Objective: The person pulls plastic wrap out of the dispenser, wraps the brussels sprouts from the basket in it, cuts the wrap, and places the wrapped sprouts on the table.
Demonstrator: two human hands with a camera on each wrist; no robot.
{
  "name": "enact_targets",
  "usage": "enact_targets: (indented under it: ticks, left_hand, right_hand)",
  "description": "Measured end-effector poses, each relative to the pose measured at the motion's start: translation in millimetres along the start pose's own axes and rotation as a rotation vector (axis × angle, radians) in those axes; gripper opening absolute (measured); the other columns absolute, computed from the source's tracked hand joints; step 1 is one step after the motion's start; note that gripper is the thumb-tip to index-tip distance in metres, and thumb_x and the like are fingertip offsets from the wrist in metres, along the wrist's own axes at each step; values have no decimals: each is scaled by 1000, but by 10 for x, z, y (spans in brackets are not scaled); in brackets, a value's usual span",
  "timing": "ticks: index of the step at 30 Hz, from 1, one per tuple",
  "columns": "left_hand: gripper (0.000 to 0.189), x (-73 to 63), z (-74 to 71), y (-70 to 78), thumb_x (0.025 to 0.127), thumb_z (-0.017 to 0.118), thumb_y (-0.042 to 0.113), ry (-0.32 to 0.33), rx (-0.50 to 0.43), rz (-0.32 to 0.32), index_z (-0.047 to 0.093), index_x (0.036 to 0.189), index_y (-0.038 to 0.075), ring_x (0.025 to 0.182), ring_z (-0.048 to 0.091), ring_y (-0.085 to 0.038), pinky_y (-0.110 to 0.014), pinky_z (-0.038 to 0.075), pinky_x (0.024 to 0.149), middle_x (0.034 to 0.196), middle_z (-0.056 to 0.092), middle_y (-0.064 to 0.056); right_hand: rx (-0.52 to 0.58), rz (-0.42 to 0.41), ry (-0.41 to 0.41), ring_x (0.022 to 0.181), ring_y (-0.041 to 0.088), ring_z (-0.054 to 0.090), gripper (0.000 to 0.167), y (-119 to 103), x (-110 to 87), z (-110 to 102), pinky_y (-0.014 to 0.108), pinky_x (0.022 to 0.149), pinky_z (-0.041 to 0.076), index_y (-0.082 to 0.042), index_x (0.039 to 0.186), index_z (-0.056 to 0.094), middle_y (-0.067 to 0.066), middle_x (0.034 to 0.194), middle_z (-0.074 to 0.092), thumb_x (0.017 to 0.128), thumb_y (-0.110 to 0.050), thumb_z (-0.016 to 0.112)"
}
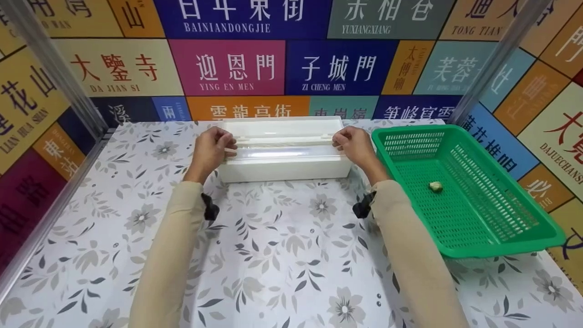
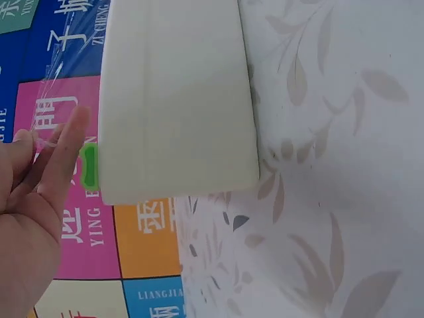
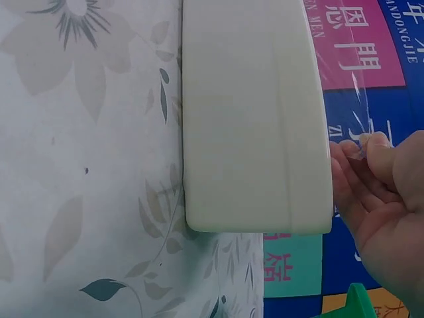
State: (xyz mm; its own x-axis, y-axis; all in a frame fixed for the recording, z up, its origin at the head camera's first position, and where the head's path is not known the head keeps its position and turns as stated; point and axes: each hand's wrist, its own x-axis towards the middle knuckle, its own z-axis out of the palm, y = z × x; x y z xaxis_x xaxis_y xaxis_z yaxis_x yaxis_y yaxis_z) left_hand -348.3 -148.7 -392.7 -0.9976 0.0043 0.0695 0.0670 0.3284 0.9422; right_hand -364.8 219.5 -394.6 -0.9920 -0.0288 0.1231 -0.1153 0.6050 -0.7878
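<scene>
A white cling film dispenser box (image 1: 287, 171) lies crosswise at the back of the table, its lid (image 1: 282, 126) raised behind it. Clear cling film (image 1: 282, 152) stretches across the top of the box. At the film's left end my left hand (image 1: 211, 148) pinches a corner between thumb and fingers. My right hand (image 1: 357, 146) pinches the opposite corner. Both wrist views show the film (image 3: 358, 79) drawn up taut beside the box. A small green piece (image 2: 89, 167) shows at the box's left end in the left wrist view.
To the right stands a green plastic basket (image 1: 501, 249) with perforated sides. One small pale green-and-white lump (image 1: 436, 186), its kind unclear, lies inside. Printed panels (image 1: 227, 68) wall the table at the back and sides. A flower-patterned cloth (image 1: 273, 255) covers the tabletop.
</scene>
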Motion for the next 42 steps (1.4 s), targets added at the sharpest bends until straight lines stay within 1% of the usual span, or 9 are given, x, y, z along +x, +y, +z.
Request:
enact_targets:
  ticks: [4, 9, 12, 15, 21, 26, 30, 35, 42]
  left_hand:
    - [22, 14, 2, -1, 103, 55, 15, 3, -8, -5, 58, 118, -1, 100, 68, -20, -28, 63, 87, 111, 64, -14]
    - [32, 36, -17, -15, 93, 70, 9, -7, 115, 39, 65, 123, -1, 97, 68, -20, -22, 61, 82, 110, 66, -16]
    - [27, 49, -15, -15, 94, 67, 4, 7, 138, 39, 69, 120, -2, 94, 68, -20, -21, 61, 79, 110, 68, -17]
    - [22, 52, 6, 2, 97, 62, 1, 23, 102, 21, 71, 116, -4, 91, 69, -21, -23, 63, 78, 109, 68, -19]
    - [20, 43, 22, -3, 95, 66, 4, 71, 88, 25, 73, 112, -4, 85, 68, -20, -24, 64, 71, 103, 70, -21]
    - [20, 52, 5, 5, 96, 66, 5, 74, 98, 35, 73, 113, -3, 89, 69, -21, -26, 64, 74, 105, 71, -19]
    - [22, 66, -17, 29, 97, 63, 4, 66, 106, 29, 72, 116, -3, 94, 68, -21, -25, 64, 79, 110, 69, -18]
    - [24, 78, -29, 77, 101, 57, 5, 57, 107, 44, 69, 119, -5, 95, 67, -22, -26, 64, 82, 114, 68, -22]
    - [25, 80, -46, 179, 102, 56, 9, 114, 91, 75, 70, 117, -6, 88, 66, -18, -26, 64, 80, 109, 67, -26]
  right_hand:
    - [20, 26, -24, 105, 25, 65, 28, -1, 29, -10, 33, 89, 57, -6, 120, 67, 14, 114, 69, 99, -24, 65]
    - [-22, 28, -24, 105, 24, 64, 27, -9, 55, 6, 31, 86, 55, -7, 119, 70, 14, 114, 69, 94, -17, 72]
    - [-40, 26, 19, 101, 24, 64, 18, -23, 67, 32, 31, 83, 54, -8, 111, 73, 14, 110, 71, 94, -15, 70]
    - [-42, 22, 53, 99, 23, 65, 15, -27, 62, 44, 32, 83, 55, -9, 107, 74, 13, 109, 71, 96, -16, 69]
    - [-105, 29, 104, 93, 21, 65, 15, -27, 67, 33, 27, 75, 53, -11, 102, 77, 10, 106, 73, 94, -21, 71]
    - [-118, 59, 92, 90, 21, 67, 16, -74, 72, 2, 25, 67, 50, -11, 104, 78, 11, 103, 74, 96, -22, 69]
    - [-116, 38, 92, 91, 22, 69, 18, -118, 66, -12, 29, 70, 53, -9, 106, 77, 13, 101, 75, 98, -21, 65]
    - [-140, -4, 99, 89, 24, 66, 19, -177, 50, -49, 33, 74, 53, -7, 106, 76, 15, 100, 73, 100, -19, 63]
    - [-151, -26, 91, 86, 22, 63, 19, -261, 66, -140, 34, 75, 52, -9, 106, 74, 12, 94, 70, 101, -21, 61]
